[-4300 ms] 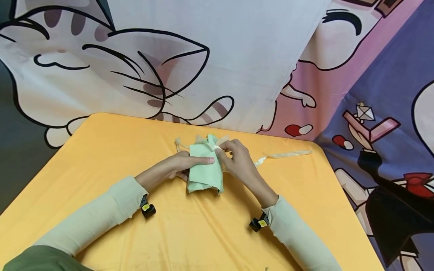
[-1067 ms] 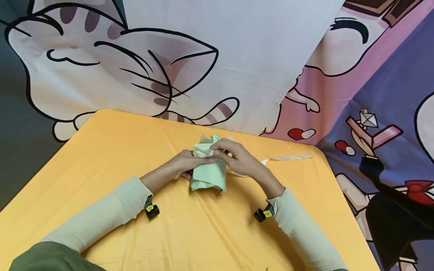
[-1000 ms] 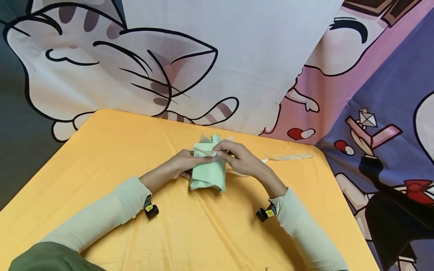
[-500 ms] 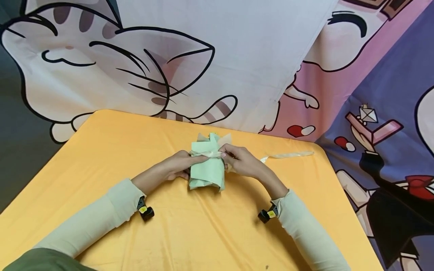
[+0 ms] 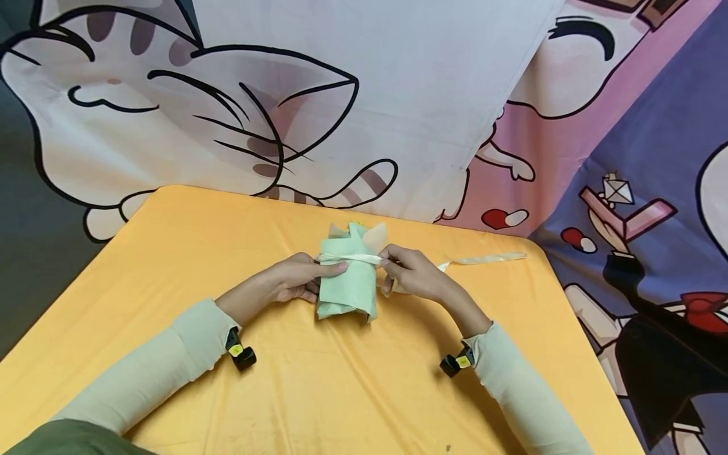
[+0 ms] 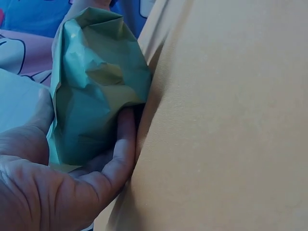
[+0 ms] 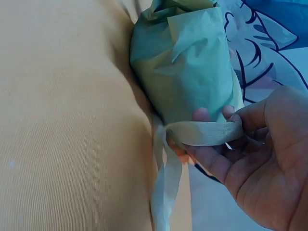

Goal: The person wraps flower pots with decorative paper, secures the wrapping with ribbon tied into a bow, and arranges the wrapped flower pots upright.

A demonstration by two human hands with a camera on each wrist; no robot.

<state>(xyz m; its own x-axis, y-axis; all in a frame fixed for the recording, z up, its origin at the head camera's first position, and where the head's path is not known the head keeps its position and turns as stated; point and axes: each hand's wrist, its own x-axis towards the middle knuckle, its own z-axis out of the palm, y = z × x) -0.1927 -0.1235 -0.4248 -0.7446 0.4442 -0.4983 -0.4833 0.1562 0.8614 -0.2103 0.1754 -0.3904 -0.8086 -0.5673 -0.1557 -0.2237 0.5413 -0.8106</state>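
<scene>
Green paper bundle [image 5: 348, 289] sits approx. centre of head frame, on yellow tabletop [image 5: 335, 392]; upper L of L wrist view, upper centre of R wrist view. Ribbon [image 5: 352, 258] crosses its front near the top end, w/ a loose tail running to the R of centre.

Step looks like wrapping/tying the ribbon. To do it well: L grip firm enough to stop bundle turning, but not so hard the paper creases; pull ribbon flat & level, even tension; L thumb best kept clear of the strip so it isn't trapped; watch the loose tail for twists.

Fingers: L hand [image 5: 296, 279] part-closed round the bundle's L side, thumb laid nearly straight on the front just below ribbon, other fingers curled behind/under. R hand [image 5: 414, 273], just R of bundle, thumb + index pinched tight on ribbon, no gap btwn tips. Strips meet in R wrist view, lower centre; can't tell if knotted.
</scene>
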